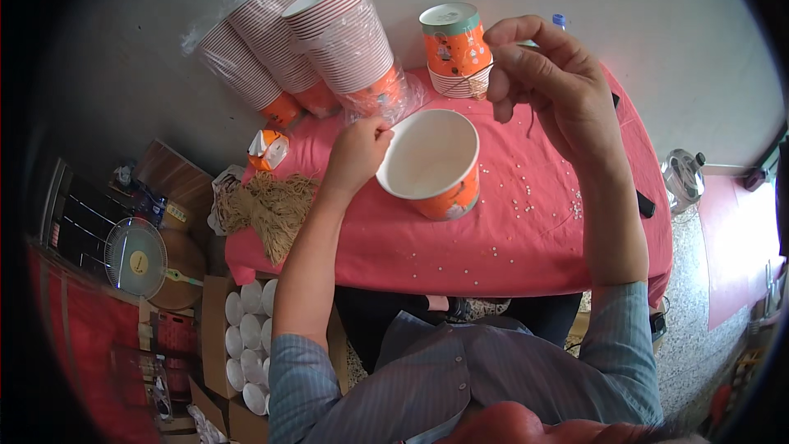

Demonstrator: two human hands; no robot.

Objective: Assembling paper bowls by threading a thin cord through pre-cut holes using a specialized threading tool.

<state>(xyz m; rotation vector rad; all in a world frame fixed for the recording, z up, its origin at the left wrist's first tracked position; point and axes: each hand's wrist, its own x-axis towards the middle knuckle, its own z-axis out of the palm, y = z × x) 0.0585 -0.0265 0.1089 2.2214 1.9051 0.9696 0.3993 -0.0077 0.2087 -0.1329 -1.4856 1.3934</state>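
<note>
A large white-lined paper bucket (448, 200) with an orange printed outside stands upright, tilted a little in view, on the red-covered table. At the left of its rim, my left hand (359, 152) is closed with thumb and fingertips pinched against the edge; whether a cord end is also in them cannot be made out. Raised above the bucket's right side, my right hand (546, 74) pinches a thin tan cord (478, 73). Part of that cord hangs below the palm. Behind it, a short upside-down stack of matching buckets (452, 45) stands near the wall.
Tall plastic-wrapped bucket stacks (341, 41) lean at the back left. A tan cord bundle (269, 210) and a crumpled orange-white packet (268, 150) lie at the table's left. Small white bits (526, 197) are scattered at right. A box of white cups (242, 333) sits below left.
</note>
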